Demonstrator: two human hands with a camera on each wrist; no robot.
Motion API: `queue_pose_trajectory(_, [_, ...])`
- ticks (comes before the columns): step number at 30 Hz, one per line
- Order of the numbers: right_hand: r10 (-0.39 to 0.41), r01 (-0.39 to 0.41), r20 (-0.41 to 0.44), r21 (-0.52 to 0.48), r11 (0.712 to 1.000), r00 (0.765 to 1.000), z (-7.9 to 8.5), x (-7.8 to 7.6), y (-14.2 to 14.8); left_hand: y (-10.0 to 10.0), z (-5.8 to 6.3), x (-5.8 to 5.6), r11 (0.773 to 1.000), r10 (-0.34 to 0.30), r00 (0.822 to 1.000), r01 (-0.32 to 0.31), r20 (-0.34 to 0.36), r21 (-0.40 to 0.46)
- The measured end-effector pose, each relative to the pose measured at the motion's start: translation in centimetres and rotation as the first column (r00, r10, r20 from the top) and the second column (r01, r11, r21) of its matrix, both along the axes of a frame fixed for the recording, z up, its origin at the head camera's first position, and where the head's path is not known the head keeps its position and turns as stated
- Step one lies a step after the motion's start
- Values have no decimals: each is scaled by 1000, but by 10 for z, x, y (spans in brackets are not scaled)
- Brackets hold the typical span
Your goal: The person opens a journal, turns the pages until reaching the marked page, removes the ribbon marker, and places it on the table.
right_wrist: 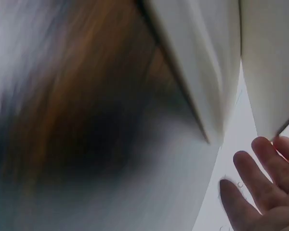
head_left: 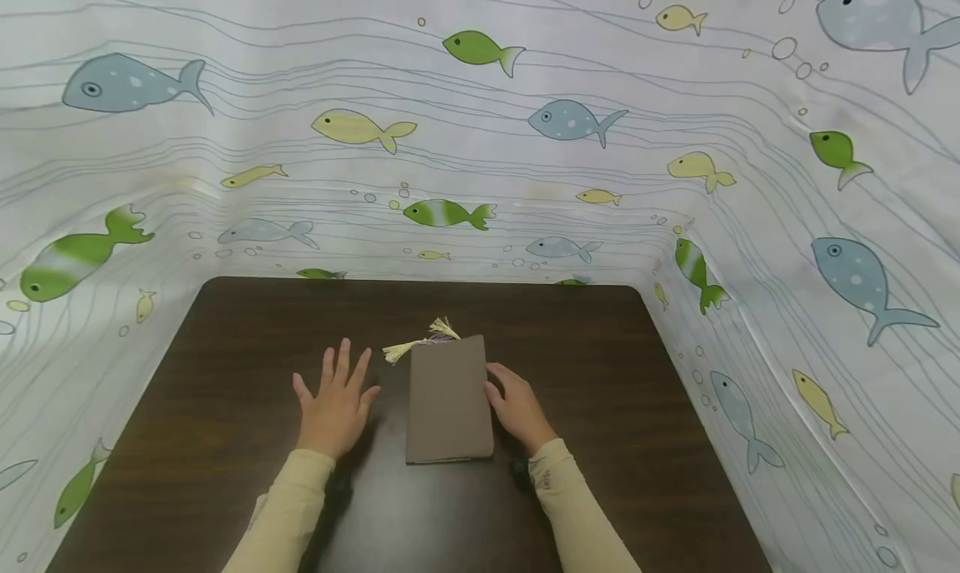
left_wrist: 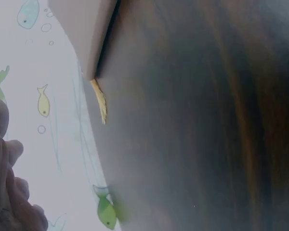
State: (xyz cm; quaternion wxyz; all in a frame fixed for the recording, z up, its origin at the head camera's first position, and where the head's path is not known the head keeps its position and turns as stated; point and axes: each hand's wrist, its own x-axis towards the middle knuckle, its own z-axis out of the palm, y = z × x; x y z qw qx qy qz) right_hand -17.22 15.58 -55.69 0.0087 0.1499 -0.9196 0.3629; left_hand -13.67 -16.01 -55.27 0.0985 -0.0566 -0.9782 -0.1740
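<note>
A taupe hardcover book (head_left: pixel 450 406) is lying on the dark wood-grain worktop (head_left: pixel 615 348), near its middle and between the two grips, with its plain outer cover facing up. At the book's far edge, pale yellow bookmark tassels (head_left: pixel 397 354) are fanning out on the worktop, one toward the left and one pointing away, with a bit of lilac cord showing between them.

The left grip (head_left: pixel 333 411), a bare hand, is hovering to the left of the book, released, its fingers spreading wide and touching nothing. The right grip (head_left: pixel 521 406) is resting its fingertips against the book's right edge. In the right wrist view, the upper cover (right_wrist: pixel 269 62) is standing apart from the pale pages (right_wrist: pixel 197 48), and the fingertips are meeting its edge; whether the thumb is pinching it cannot be told.

Both arms are wearing cream sleeves. On the cuff of the right sleeve (head_left: pixel 581 510), a small dark printed mark (head_left: pixel 546 479) is showing, too small to read.

White fabric (head_left: pixel 480 82) is surrounding the worktop on the far side and both flanks, carrying printed wavy lines, bubbles and fish in green, yellow and grey-blue. A striped green fish (head_left: pixel 442 213) is facing left just above the far edge.
</note>
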Motion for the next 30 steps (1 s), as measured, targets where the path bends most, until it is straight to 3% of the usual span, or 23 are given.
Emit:
queue_pose_trajectory(5, [-27, 26, -2, -166, 986, 1000, 0, 1, -11, 2, -4, 0, 1000, 0, 1000, 0, 3, 9])
queue_pose_trajectory(7, [-28, 32, 20, -283, 959, 999, 1, 2, -16, 4, -5, 0, 1000, -12, 1000, 12, -6, 24])
queue_pose_trajectory(11, [0, 63, 135, -463, 884, 991, 28, 13, -31, 6, -5, 2, 997, -47, 997, 50, -57, 64])
queue_pose_trajectory(14, [23, 88, 210, -504, 859, 977, 46, 21, -41, 8, -4, 3, 995, -47, 995, 55, -92, 83])
queue_pose_trajectory(20, [99, 57, 240, -568, 821, 966, 46, 25, -60, 13, 0, 5, 992, -47, 987, 64, -156, 105])
queue_pose_trajectory(22, [126, 26, 227, -567, 823, 966, 45, 27, -66, 15, 3, 5, 989, -53, 982, 76, -181, 125])
queue_pose_trajectory(26, [166, -52, 178, -512, 857, 970, 35, 30, -78, 20, 8, 3, 975, -72, 974, 114, -214, 192])
queue_pose_trajectory(30, [187, -111, 145, -419, 901, 972, 14, 30, -87, 23, 16, 0, 938, -107, 968, 174, -227, 300])
